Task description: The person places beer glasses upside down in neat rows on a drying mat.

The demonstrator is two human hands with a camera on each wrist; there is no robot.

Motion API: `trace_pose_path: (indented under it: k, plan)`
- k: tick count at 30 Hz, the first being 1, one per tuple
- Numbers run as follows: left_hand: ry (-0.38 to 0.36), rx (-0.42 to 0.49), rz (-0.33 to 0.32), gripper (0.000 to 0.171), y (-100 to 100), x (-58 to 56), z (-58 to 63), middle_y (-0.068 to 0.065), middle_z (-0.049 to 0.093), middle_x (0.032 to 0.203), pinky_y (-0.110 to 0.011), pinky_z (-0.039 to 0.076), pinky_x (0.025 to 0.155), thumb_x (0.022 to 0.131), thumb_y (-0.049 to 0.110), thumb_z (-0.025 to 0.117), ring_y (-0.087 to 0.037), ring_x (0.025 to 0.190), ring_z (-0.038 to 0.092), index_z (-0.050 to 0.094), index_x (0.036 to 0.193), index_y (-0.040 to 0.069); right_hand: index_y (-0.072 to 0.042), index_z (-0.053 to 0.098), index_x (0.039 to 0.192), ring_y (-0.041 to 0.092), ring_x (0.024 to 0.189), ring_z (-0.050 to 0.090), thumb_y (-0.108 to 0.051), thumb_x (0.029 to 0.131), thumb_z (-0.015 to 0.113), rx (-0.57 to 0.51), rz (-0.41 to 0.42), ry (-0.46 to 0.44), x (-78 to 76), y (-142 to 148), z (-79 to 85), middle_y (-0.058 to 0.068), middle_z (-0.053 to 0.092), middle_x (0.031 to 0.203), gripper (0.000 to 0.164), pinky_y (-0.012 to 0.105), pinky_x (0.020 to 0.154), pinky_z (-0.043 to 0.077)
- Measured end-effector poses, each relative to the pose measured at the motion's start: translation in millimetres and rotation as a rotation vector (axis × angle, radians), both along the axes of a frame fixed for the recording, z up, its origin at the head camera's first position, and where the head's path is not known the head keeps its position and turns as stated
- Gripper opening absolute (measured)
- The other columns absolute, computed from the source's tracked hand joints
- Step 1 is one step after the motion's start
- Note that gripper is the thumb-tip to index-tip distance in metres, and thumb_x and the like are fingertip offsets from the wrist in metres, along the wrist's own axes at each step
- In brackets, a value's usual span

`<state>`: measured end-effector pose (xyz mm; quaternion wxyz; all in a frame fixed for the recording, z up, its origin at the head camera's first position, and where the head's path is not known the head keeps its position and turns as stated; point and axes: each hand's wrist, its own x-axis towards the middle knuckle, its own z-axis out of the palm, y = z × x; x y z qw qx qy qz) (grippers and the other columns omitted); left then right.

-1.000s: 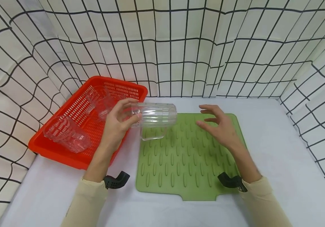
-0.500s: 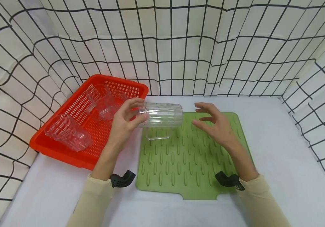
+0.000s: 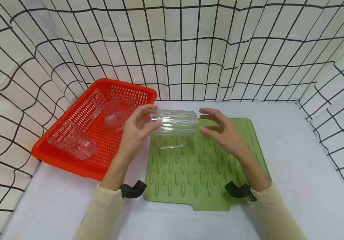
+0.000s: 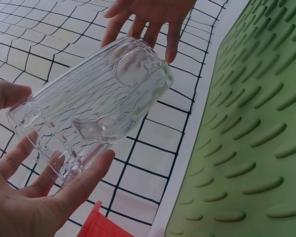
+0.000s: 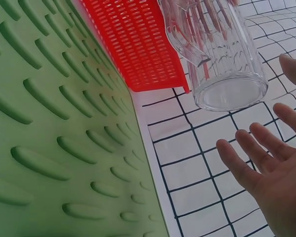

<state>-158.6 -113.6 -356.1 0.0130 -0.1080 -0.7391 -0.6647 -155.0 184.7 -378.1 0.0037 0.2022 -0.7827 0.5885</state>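
Observation:
A clear glass mug lies sideways in the air above the far left part of a green ridged mat. My left hand grips one end of it, with thumb and fingers around the glass. The mug's handle hangs below the body in the head view. Close to the other end is my right hand, its fingers spread and slightly bent, facing the glass. A gap shows between those fingers and the mug in the right wrist view.
To the left, a red perforated basket holds several clear glass mugs. The mat lies on a white-covered table. A white cloth with a black grid rises behind and at both sides.
My left hand has carried the mug to the right, away from the basket. My right hand has come left, so the gap between it and the mug has narrowed.

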Motion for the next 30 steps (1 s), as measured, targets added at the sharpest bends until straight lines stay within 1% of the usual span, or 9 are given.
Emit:
trace_pose_path:
  k: [2,5,12,16,20,21,23,27,30]
  plan:
    - [0.001,0.009,-0.003,0.051,1,-0.2,-0.7,-0.01,0.056,0.145,-0.028,0.059,0.093,0.092,0.008,0.073,-0.028,0.13,0.06,0.056,0.14,0.01,-0.016,0.048,0.154,0.03,0.146,0.049,-0.008,0.096,0.072,-0.014,0.02,-0.001,-0.2,-2,-0.3,0.005,0.047,0.161,0.063,0.042,0.109,0.055]
    - [0.001,0.011,-0.006,0.052,2,-0.2,-1.9,-0.008,0.057,0.145,-0.029,0.059,0.093,0.091,0.009,0.073,-0.028,0.131,0.06,0.057,0.14,0.011,-0.015,0.046,0.155,0.032,0.147,0.048,-0.006,0.094,0.073,-0.032,0.047,0.002,0.4,-4,-0.8,0.006,0.045,0.162,0.067,0.042,0.108,0.056]
    - [0.004,0.018,-0.011,0.053,5,1.0,-2.8,-0.009,0.055,0.148,-0.029,0.059,0.092,0.091,0.008,0.073,-0.032,0.133,0.059,0.056,0.141,0.011,-0.015,0.042,0.158,0.026,0.148,0.047,-0.007,0.094,0.074,-0.049,0.082,-0.002,-0.3,-8,-2.4,0.002,0.043,0.164,0.072,0.05,0.109,0.054]
    - [0.001,0.027,-0.01,0.052,6,1.9,-2.4,-0.008,0.055,0.146,-0.028,0.059,0.094,0.092,0.009,0.072,-0.029,0.132,0.06,0.056,0.142,0.011,-0.016,0.042,0.159,0.028,0.148,0.047,-0.008,0.093,0.076,-0.047,0.093,-0.008,-1.8,-9,-3.6,0.006,0.043,0.163,0.075,0.051,0.11,0.053]
    - [0.0,0.032,-0.012,0.051,7,2.3,-2.6,-0.006,0.057,0.143,-0.027,0.058,0.095,0.093,0.01,0.072,-0.028,0.129,0.062,0.056,0.142,0.012,-0.019,0.042,0.159,0.03,0.147,0.048,-0.003,0.089,0.078,-0.05,0.106,-0.011,-2.6,-10,-5.2,0.007,0.044,0.161,0.08,0.055,0.111,0.052]
    - [-0.001,0.037,-0.015,0.051,8,2.3,-2.8,-0.006,0.058,0.143,-0.028,0.058,0.095,0.094,0.01,0.072,-0.028,0.129,0.062,0.056,0.142,0.012,-0.018,0.041,0.16,0.031,0.147,0.048,-0.003,0.088,0.078,-0.053,0.113,-0.009,-3.1,-10,-6.1,0.008,0.044,0.161,0.082,0.055,0.111,0.051]
    - [-0.006,0.042,-0.018,0.051,8,2.5,-2.7,-0.007,0.059,0.142,-0.028,0.058,0.096,0.094,0.011,0.071,-0.028,0.127,0.063,0.056,0.142,0.012,-0.017,0.039,0.16,0.031,0.146,0.048,0.001,0.086,0.079,-0.058,0.123,-0.009,-3.5,-10,-7.2,0.008,0.044,0.161,0.086,0.054,0.111,0.052]
    - [-0.047,0.062,-0.023,0.05,11,4.1,-1.9,-0.007,0.061,0.14,-0.035,0.059,0.097,0.096,0.013,0.071,-0.025,0.122,0.066,0.056,0.143,0.015,-0.012,0.036,0.161,0.032,0.143,0.051,0.006,0.084,0.08,-0.097,0.156,-0.008,-4.8,-12,-9.2,0.013,0.041,0.161,0.091,0.042,0.107,0.056]
    - [-0.083,0.068,-0.025,0.049,11,5.0,-2.2,-0.006,0.061,0.142,-0.043,0.06,0.096,0.096,0.017,0.07,-0.023,0.122,0.065,0.056,0.144,0.018,-0.011,0.037,0.159,0.027,0.139,0.053,0.009,0.082,0.08,-0.143,0.173,-0.008,-5.1,-12,-9.3,0.012,0.04,0.162,0.091,0.034,0.105,0.057]
